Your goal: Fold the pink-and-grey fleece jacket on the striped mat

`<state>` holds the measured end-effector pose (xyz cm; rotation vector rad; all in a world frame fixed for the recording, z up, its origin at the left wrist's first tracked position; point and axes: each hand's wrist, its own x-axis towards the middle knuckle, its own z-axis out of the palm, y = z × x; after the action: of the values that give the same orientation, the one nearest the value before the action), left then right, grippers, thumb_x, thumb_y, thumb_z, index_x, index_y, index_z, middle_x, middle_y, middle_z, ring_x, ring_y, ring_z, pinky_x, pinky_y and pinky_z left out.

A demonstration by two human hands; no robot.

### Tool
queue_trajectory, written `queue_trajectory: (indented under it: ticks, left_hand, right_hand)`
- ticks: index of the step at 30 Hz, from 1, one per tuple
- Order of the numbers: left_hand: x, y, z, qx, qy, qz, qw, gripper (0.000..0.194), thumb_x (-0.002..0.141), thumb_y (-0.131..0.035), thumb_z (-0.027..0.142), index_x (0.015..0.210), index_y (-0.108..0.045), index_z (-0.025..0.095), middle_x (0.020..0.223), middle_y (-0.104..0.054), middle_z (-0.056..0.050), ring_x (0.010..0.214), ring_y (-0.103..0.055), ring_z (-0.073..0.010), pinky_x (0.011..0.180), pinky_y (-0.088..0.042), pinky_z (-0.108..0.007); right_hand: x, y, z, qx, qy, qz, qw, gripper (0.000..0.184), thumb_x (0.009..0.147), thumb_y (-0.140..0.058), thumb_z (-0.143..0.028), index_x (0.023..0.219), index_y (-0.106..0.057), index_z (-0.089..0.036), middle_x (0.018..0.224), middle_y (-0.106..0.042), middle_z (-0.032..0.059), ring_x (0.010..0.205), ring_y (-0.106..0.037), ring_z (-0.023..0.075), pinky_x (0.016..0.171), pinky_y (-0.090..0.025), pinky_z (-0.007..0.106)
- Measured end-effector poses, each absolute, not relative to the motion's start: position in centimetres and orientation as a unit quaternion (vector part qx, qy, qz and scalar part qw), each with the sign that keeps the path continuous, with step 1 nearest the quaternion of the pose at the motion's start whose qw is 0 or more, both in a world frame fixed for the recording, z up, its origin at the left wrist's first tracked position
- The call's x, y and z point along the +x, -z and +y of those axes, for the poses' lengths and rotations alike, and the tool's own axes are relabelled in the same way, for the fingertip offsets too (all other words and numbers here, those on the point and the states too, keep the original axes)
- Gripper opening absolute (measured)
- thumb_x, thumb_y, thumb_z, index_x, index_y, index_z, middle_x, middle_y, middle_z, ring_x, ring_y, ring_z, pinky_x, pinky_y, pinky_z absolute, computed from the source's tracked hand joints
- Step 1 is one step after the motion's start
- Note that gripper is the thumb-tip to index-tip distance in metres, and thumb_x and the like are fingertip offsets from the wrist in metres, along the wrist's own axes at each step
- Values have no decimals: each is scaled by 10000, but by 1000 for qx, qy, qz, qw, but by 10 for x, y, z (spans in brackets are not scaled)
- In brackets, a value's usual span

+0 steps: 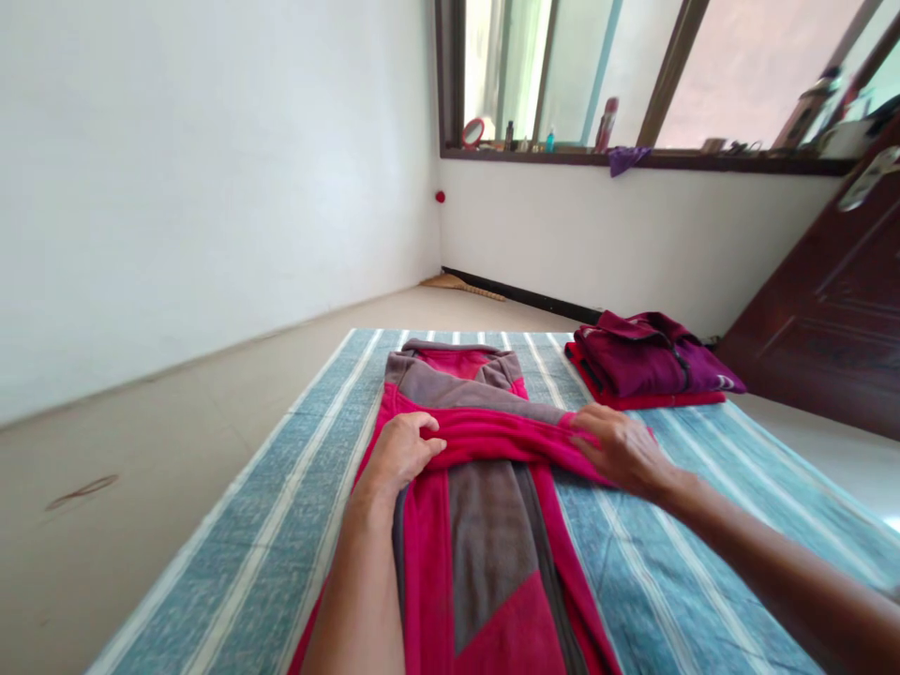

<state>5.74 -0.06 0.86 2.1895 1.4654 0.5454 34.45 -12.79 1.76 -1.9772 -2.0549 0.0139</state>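
Note:
A pink and grey jacket [492, 525] lies lengthwise on the striped cloth, its collar end away from me. One pink sleeve [502, 436] runs crosswise over the jacket's upper part, with a grey band along its far side. At the fold on the left edge, my left hand [404, 452] is closed on the pink fabric between thumb and fingers. My right hand [622, 450] grips the sleeve's other end, past the jacket's right side and over the cloth. The fingertips of my right hand are partly hidden by fabric.
A blue-and-white striped cloth [274, 497] covers the surface beneath. Folded purple and red garments [639, 361] are stacked at the far right. Beyond them stand a dark red door [836, 319] and a windowsill [675, 161] with bottles and a round mirror [472, 132].

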Motion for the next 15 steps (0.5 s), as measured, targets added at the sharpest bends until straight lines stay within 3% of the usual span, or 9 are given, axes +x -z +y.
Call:
queue_trajectory:
  ticks: [4, 7, 10, 15]
  left_hand:
    - [53, -8, 4, 766, -296, 533, 203, 195, 739, -588, 312, 823, -707, 182, 856, -732, -56, 826, -673, -223, 804, -493, -309]
    - [49, -16, 2, 722, -397, 530, 199, 255, 755, -542, 349, 829, -714, 175, 869, -738, -57, 841, -678, -217, 805, -503, -292]
    - [47, -33, -7, 672, -473, 535, 196, 269, 764, -544, 362, 836, -724, 176, 833, -743, -31, 802, -679, -202, 770, -513, -268]
    - [47, -70, -30, 626, -569, 502, 178, 208, 765, -623, 342, 838, -743, 188, 785, -742, 12, 778, -684, -179, 730, -526, -232]
  right_hand:
    - [247, -2, -146, -538, -7, -808, 240, 214, 923, -409, -220, 810, -590, -200, 903, -617, 68, 833, -550, 193, 756, -407, 314]
    - [180, 10, -151, -459, -34, -856, 235, 146, 893, -457, -223, 778, -545, -203, 825, -607, 28, 759, -534, 177, 725, -417, 323]
    - [144, 21, -154, -434, -48, -869, 231, 93, 861, -508, -270, 826, -552, -197, 924, -625, 41, 910, -548, 211, 821, -430, 365]
    - [142, 34, -156, -435, -76, -873, 207, 164, 862, -528, -347, 913, -561, -195, 1088, -613, 52, 1163, -477, 248, 973, -389, 430]
